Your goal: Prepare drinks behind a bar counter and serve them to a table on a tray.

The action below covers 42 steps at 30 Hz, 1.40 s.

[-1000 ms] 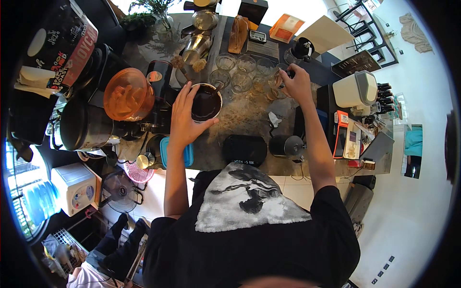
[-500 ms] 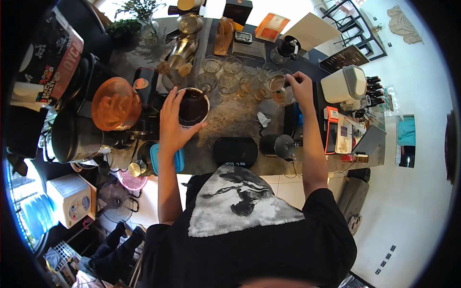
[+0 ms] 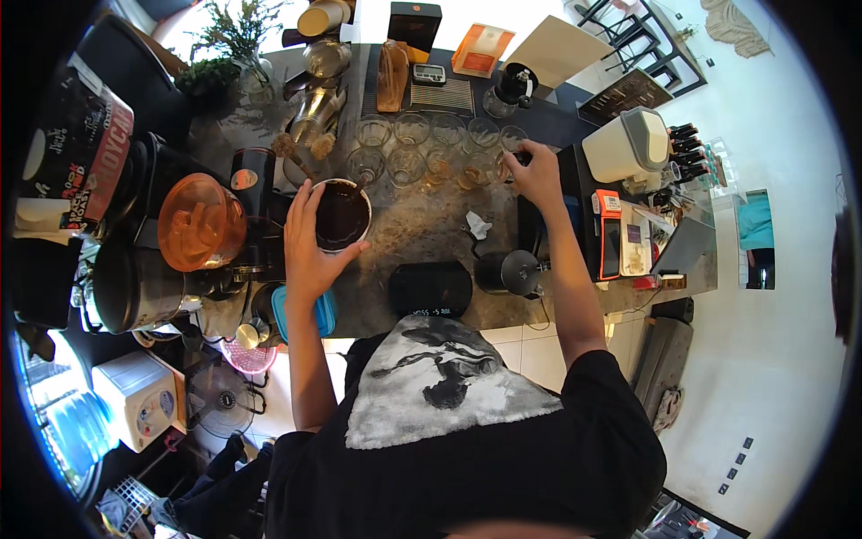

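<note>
On the left of the counter, my left hand [image 3: 310, 241] is curved round the side of a white-rimmed cup [image 3: 345, 216] with dark brown contents, its thumb along the near rim. Out at the right, my right hand [image 3: 537, 177] has its fingers pinched on a small glass [image 3: 505, 167] at the end of the near row. My fingers partly hide that glass. Two rows of small transparent glasses stand between my hands and beyond them, among them a far-row glass [image 3: 411, 129] and a near-row glass [image 3: 405, 167]. Some near-row glasses show a brownish tint at the bottom.
A black scale [image 3: 431, 289] lies near the counter's front edge. Right of it are a dark round device [image 3: 519, 272] and a crumpled tissue [image 3: 478, 225]. An orange bowl [image 3: 201, 223] stands at left, a small timer [image 3: 428, 75] at the back, a beige-lidded container [image 3: 627, 148] at right.
My right hand has brought the glass down and slightly left to the end of the near row. The left hand stays on the cup; the whole view has shifted a little.
</note>
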### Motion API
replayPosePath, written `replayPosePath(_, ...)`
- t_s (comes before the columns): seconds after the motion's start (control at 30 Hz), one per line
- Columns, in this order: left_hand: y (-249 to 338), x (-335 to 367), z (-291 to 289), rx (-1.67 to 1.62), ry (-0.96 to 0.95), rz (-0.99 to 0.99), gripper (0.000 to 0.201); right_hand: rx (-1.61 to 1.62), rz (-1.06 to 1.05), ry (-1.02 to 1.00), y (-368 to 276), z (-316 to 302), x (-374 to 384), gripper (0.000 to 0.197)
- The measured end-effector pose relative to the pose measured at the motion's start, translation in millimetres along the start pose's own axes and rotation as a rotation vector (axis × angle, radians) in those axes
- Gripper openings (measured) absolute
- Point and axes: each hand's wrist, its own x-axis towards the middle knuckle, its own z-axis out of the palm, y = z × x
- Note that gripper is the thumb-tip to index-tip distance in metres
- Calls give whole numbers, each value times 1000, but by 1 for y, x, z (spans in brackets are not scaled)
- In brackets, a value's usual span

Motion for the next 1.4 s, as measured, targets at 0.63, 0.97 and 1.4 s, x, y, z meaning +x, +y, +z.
replayPosePath(0.63, -3, 0, -1, -44, -12, -25, 105, -64, -16, -37, -5, -6, 8, 30)
replayPosePath(0.97, -2, -1, 0, -46, -9, -30, 105, 454, 230, 32, 30, -10, 15, 28)
replayPosePath(1.4, -5, 1, 3, -54, -13, -40, 105, 309, -59, -208, -68, 31, 43, 28)
